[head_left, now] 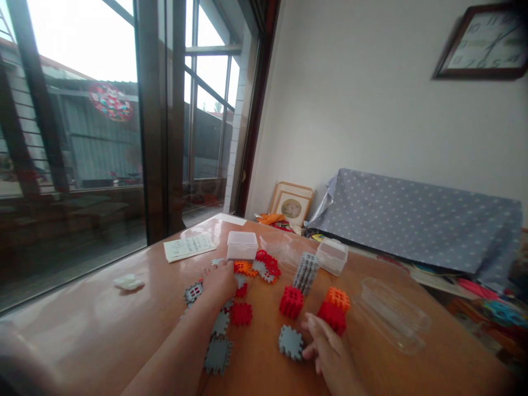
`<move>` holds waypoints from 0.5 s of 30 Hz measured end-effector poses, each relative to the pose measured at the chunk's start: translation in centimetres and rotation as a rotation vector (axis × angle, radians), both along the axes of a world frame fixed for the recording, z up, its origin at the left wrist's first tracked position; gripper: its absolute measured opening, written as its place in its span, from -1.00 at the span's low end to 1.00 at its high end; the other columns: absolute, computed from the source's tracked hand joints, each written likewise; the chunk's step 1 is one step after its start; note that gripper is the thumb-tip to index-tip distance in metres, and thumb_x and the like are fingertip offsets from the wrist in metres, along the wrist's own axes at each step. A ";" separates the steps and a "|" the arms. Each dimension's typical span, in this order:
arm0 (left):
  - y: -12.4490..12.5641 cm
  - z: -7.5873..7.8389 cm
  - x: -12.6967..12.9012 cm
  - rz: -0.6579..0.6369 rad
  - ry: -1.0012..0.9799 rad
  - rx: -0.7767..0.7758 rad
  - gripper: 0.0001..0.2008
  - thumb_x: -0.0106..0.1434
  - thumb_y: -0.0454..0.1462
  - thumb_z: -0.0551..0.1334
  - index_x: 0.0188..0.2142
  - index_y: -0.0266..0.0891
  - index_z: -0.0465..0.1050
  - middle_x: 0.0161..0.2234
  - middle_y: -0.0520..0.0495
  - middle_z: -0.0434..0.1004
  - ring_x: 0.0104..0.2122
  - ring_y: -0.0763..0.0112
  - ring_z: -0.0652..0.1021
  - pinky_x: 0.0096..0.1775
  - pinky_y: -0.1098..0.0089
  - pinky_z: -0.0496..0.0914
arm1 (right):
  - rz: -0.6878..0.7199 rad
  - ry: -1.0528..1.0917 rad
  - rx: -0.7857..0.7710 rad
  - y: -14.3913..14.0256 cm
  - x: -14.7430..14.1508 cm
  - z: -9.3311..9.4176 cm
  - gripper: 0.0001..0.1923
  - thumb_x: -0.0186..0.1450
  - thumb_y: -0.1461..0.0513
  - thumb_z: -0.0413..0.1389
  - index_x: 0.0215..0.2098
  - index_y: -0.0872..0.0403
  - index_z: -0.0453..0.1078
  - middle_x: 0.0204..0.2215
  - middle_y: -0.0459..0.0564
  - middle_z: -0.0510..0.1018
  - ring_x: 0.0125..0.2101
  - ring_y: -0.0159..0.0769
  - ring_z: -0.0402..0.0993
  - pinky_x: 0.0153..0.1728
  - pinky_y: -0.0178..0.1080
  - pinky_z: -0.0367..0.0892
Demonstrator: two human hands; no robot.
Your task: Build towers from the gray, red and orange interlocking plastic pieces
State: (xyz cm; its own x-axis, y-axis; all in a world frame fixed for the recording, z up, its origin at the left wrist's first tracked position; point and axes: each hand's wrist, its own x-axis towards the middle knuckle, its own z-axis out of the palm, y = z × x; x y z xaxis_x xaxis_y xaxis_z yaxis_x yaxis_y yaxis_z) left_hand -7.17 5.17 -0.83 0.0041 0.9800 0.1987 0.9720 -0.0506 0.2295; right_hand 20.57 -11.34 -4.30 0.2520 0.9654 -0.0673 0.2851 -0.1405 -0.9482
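Observation:
My left hand reaches forward over a scatter of flat interlocking tiles, its fingers resting on the grey, red and orange pieces near a small clear box. My right hand lies near the table's front edge, fingertips pinching the edge of a flat grey tile. Just beyond it stand a red cube and a red and orange block built from tiles. A tall grey stack of tiles stands further back.
The brown table also holds a printed sheet, a crumpled white scrap, a second clear box and a clear lid at right. A covered sofa and glass doors lie beyond.

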 end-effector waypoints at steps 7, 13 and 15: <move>-0.8 1.5 0.1 -0.042 0.009 -0.022 -0.64 0.15 -0.33 0.21 -0.05 -0.22 0.54 0.07 -0.36 0.51 0.07 -0.21 0.49 0.11 -0.17 0.28 | -0.003 0.001 0.030 -0.1 0.0 0.3 -0.18 0.33 -0.35 -0.12 0.17 0.04 0.44 -0.47 0.00 0.57 -0.53 -0.24 0.42 -0.50 -0.24 0.26; -1.5 2.6 0.1 -0.082 -0.065 -0.040 -0.77 0.18 -0.32 0.19 -0.21 -0.21 0.59 -0.04 -0.35 0.60 -0.05 -0.13 0.58 -0.04 0.03 0.39 | 0.005 0.017 0.012 -0.1 -0.1 0.6 -0.16 0.29 -0.38 -0.09 0.15 0.04 0.47 -0.37 0.06 0.62 -0.43 -0.17 0.49 -0.51 -0.25 0.29; -1.5 2.9 0.1 -0.071 -0.119 -0.038 -0.79 0.23 -0.31 0.15 -0.25 -0.20 0.59 -0.13 -0.33 0.65 -0.11 -0.08 0.61 -0.08 0.09 0.41 | 0.012 0.015 0.009 -0.1 -0.2 0.7 -0.15 0.29 -0.38 -0.09 0.15 0.04 0.46 -0.29 0.09 0.64 -0.39 -0.16 0.51 -0.50 -0.25 0.29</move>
